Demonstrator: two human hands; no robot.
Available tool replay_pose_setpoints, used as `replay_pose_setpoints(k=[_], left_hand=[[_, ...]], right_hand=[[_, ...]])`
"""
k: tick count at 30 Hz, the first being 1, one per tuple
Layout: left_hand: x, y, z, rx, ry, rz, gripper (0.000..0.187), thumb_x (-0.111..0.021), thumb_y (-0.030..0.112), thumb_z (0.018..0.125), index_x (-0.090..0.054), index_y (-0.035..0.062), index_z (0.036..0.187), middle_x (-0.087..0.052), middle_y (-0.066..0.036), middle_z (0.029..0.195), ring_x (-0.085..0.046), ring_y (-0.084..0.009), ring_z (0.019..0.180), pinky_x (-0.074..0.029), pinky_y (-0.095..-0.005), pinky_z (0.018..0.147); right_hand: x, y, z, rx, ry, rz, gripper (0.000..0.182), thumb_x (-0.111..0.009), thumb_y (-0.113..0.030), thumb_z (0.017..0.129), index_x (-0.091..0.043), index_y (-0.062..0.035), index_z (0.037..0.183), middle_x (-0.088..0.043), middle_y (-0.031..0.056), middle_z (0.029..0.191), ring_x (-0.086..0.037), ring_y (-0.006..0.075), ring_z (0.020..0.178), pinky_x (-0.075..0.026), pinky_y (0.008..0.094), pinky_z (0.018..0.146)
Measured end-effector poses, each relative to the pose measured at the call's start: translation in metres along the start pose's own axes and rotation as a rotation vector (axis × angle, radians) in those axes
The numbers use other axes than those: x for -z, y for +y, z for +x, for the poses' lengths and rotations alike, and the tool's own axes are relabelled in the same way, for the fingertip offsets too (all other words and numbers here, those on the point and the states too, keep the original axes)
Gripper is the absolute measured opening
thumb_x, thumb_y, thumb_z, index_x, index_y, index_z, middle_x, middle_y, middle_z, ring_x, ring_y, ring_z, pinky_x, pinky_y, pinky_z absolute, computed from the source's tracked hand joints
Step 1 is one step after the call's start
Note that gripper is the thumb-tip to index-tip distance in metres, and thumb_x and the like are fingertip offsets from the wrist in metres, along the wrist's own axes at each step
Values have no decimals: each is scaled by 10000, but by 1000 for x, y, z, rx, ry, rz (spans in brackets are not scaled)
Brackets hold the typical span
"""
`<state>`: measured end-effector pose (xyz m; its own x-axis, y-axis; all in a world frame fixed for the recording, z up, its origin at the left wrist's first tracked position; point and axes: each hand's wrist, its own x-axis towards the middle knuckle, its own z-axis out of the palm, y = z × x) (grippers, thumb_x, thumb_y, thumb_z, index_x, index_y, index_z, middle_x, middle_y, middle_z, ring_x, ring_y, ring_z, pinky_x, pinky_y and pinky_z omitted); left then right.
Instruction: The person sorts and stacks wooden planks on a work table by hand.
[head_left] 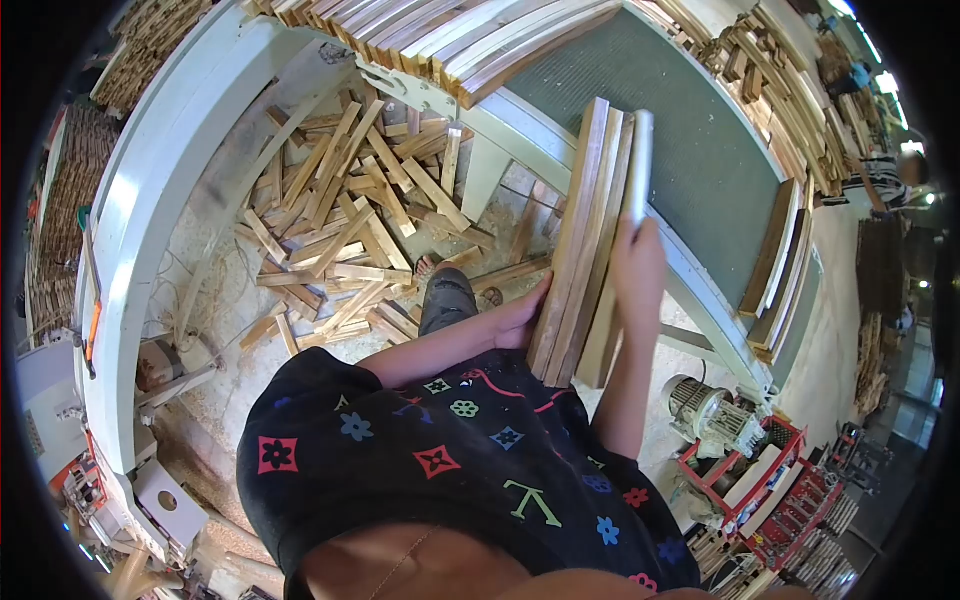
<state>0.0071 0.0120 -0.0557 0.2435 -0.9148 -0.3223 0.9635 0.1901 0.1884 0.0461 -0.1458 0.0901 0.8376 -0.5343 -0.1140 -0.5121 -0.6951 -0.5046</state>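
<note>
Several long wooden strips (578,250) stand side by side in a tilted bundle before my chest. My left hand (524,314) presses against the bundle's left side near its lower end; its fingers are partly hidden behind the wood. On the right side, my right hand (640,262) is closed around a paler strip (642,165), slightly blurred, against or close beside the others. Beyond the bundle lies a green ribbed conveyor bed (690,135) in a light metal frame.
A row of wooden strips (470,40) lies across the machine's far end. More strips (780,260) rest on the bed's right side. Loose offcuts (350,210) are heaped on the floor at left. A motor (705,408) and red rack (790,505) stand at lower right.
</note>
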Motion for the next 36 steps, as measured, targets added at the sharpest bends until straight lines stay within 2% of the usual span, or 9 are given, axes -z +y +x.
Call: replay_pose_setpoints(k=[8, 12, 19, 21, 25, 28, 31, 33, 36], left_hand=[[-18, 22, -15, 30, -3, -79, 829, -345, 699, 939, -292, 112, 1522, -385, -119, 1519, -417, -278, 1366, -346, -469, 1132], [-8, 41, -5, -101, 63, 40, 867, -330, 721, 928, -297, 82, 1514, -391, -154, 1509, -421, -298, 1363, -344, -462, 1136], [-15, 41, -52, 87, -371, -161, 968, -266, 746, 920, -313, -42, 1480, -321, -243, 1533, -335, -333, 1429, -272, -424, 1180], [10, 35, -60, 69, -189, 166, 881, -307, 677, 963, -331, -40, 1475, -361, -243, 1513, -370, -311, 1413, -281, -410, 1173], [25, 58, -90, 56, 321, 1184, 694, -428, 510, 1015, -416, -48, 1427, -461, -183, 1466, -441, -264, 1358, -330, -342, 1130], [90, 62, -116, 11, 591, 1329, 646, -443, 487, 1014, -476, -42, 1383, -522, -154, 1416, -485, -245, 1309, -340, -328, 1118], [80, 68, -130, 70, 707, 1128, 618, -450, 481, 1013, -495, -15, 1379, -545, -145, 1386, -495, -241, 1293, -340, -337, 1116], [83, 72, -132, 55, 702, 1128, 606, -453, 479, 1011, -504, -1, 1376, -554, -143, 1371, -498, -241, 1288, -339, -339, 1117], [77, 75, -120, -17, 592, 1274, 652, -466, 506, 997, -492, -21, 1380, -553, -162, 1367, -505, -260, 1284, -347, -341, 1107]], right_hand=[[-43, -20, -33, 396, 287, -144, 821, -617, -428, 878, -289, 41, 1467, -354, 374, 1408, -464, 504, 1197, -431, 549, 959], [-55, -40, 19, 323, 248, -205, 900, -648, -369, 817, -227, 38, 1500, -222, 385, 1483, -420, 512, 1229, -418, 570, 983], [-41, -132, 237, 25, 87, 205, 1042, -694, -537, 801, -185, 16, 1521, -232, 337, 1507, -387, 457, 1326, -411, 519, 1048], [-57, -114, 285, 165, 58, 631, 1110, -730, -570, 766, -165, -2, 1534, -230, 320, 1519, -386, 411, 1352, -401, 490, 1069], [-47, -9, 261, 458, 605, 321, 820, -702, -495, 821, -414, -40, 1440, -485, 265, 1361, -557, 367, 1169, -479, 468, 940], [81, 100, 180, -140, 592, -484, 573, -672, -443, 847, -552, -69, 1263, -611, 168, 1253, -500, 369, 1264, -461, 508, 941], [108, 216, 164, -526, 687, -796, 786, -678, -565, 779, -486, -101, 1384, -415, 275, 1456, -310, 407, 1414, -232, 639, 1103], [138, 227, 144, -722, 352, -549, 977, -644, -664, 759, -328, -116, 1503, -179, 311, 1568, -89, 434, 1485, -72, 689, 1123], [145, 231, 135, -716, 299, -447, 1039, -643, -686, 746, -269, -111, 1526, -228, 285, 1548, -197, 461, 1437, -162, 706, 1085]])
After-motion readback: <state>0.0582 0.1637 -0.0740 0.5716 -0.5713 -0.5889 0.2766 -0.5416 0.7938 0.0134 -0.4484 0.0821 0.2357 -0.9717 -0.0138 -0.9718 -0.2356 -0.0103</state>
